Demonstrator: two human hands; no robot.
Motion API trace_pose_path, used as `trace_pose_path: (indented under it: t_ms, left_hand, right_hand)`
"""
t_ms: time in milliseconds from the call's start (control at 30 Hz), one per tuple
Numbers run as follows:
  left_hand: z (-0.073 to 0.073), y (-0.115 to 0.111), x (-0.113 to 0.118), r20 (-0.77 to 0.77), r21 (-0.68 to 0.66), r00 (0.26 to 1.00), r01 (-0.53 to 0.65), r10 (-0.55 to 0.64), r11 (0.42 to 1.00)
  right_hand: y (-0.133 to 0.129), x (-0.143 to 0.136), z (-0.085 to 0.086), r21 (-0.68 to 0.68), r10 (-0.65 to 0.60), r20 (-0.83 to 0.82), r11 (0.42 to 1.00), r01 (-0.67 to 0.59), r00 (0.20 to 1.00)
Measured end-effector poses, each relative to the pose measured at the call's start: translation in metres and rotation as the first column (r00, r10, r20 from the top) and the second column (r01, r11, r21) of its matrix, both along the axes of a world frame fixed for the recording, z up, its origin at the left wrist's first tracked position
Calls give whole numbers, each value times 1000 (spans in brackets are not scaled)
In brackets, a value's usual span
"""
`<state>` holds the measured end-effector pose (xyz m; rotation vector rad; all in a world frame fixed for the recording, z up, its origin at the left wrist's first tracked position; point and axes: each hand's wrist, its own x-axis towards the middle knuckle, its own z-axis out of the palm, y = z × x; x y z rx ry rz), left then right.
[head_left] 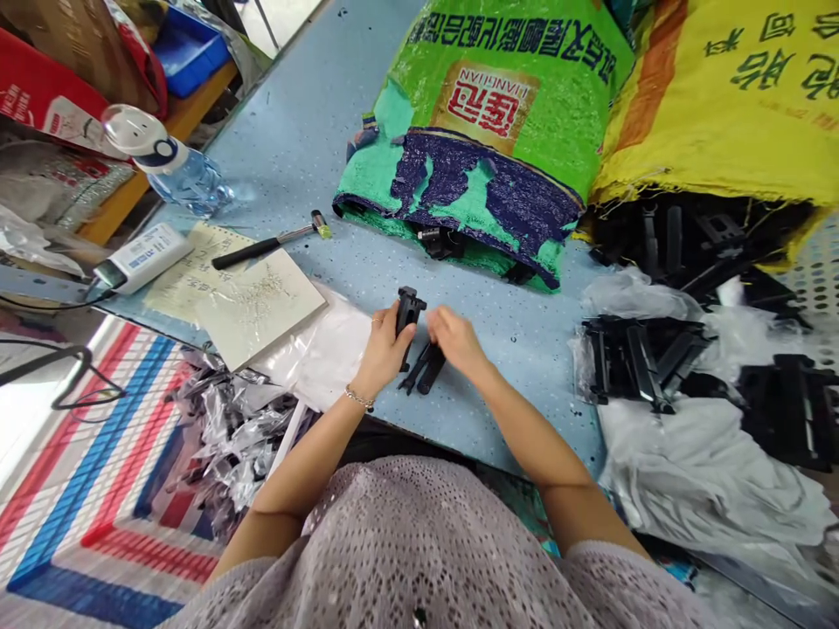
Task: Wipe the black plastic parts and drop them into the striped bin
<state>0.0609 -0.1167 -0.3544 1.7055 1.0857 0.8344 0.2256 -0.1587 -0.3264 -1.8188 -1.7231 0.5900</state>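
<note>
My left hand (384, 349) is closed around a black plastic part (410, 307) with a wider top end, held upright over the blue table. Close beside it, my right hand (455, 339) has its fingers curled together; whatever they pinch, if anything, is hidden. Below the right hand, a second black part (431, 369) with a long flat body and a thin prong lies on the table. I cannot tell whether the right fingers touch it.
A green sack (524, 105) and a yellow sack (721, 114) of black parts lie at the back. A small hammer (268, 245), a white board (262, 306) and a water bottle (190, 179) are left. Black parts (646, 358) pile at right; bagged pieces (236, 428) fill a striped bag.
</note>
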Motion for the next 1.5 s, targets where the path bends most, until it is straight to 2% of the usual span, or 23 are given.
trace_pose_path:
  t_ms: [67,100,200,267,367,500,567,667,767,867,967,1067,1133,1200,1267,1333,1367,1433,1500]
  left_hand:
    - [-13,-12,8,-126,52,992,22,-16,998]
    - [-18,-20,13,-164,59,986,36,-26,998]
    - [-29,-44,24,-193,65,980,62,-49,996]
    - [-29,-47,24,-144,62,988,74,-64,995]
    - [-20,-30,13,35,31,998,60,-61,998]
    - [-6,8,9,335,-167,942,70,-10,983]
    - [-2,23,15,411,-246,910,54,54,968]
    - [-3,37,24,389,-283,909,-38,151,958]
    - [-8,42,27,332,-280,929,-71,166,957]
    - [-8,44,25,308,-246,943,-46,123,968]
    - [-2,45,20,332,-197,932,-80,143,977]
    - [14,47,10,464,-200,873,-63,151,978]
    - [26,44,1,504,-220,855,-14,125,975]
    - [38,35,-7,473,-211,876,11,92,977]
    - [47,21,-13,424,-166,905,48,28,985]
    - [52,7,-15,404,-131,914,91,-31,987]
    - [54,1,-15,401,-125,915,102,-44,987]
    - [54,-6,-15,400,-132,916,85,-25,988]
    - [53,-6,-14,393,-135,919,11,44,991]
  right_hand:
    - [39,14,15,68,-240,161,970,232,957]
    - [60,20,21,95,-306,246,952,291,920]
    - [110,28,34,110,-351,437,935,338,828]
    - [125,33,37,73,-359,470,926,370,806]
    - [107,40,37,29,-385,389,913,407,837]
    - [45,39,33,79,-273,146,961,264,951]
    - [24,34,30,99,-234,85,969,225,969]
    - [27,28,26,52,-263,96,965,259,960]
    - [64,25,24,-75,-297,139,948,309,945]
    - [104,21,25,-172,-337,173,915,365,925]
    - [111,12,30,-200,-278,141,932,302,950]
    - [79,-2,36,-163,-64,67,984,74,996]
    - [49,-8,41,-129,147,-17,981,-148,989]
    - [25,-11,46,-37,254,-62,966,-257,965]
    - [16,-11,50,121,169,2,978,-168,986]
    - [20,-10,53,274,29,129,959,-64,991]
    - [24,-10,54,305,-10,186,951,-48,983]
    - [32,-11,55,266,-31,244,963,-36,969]
    - [32,-16,55,178,-22,201,984,-14,979]
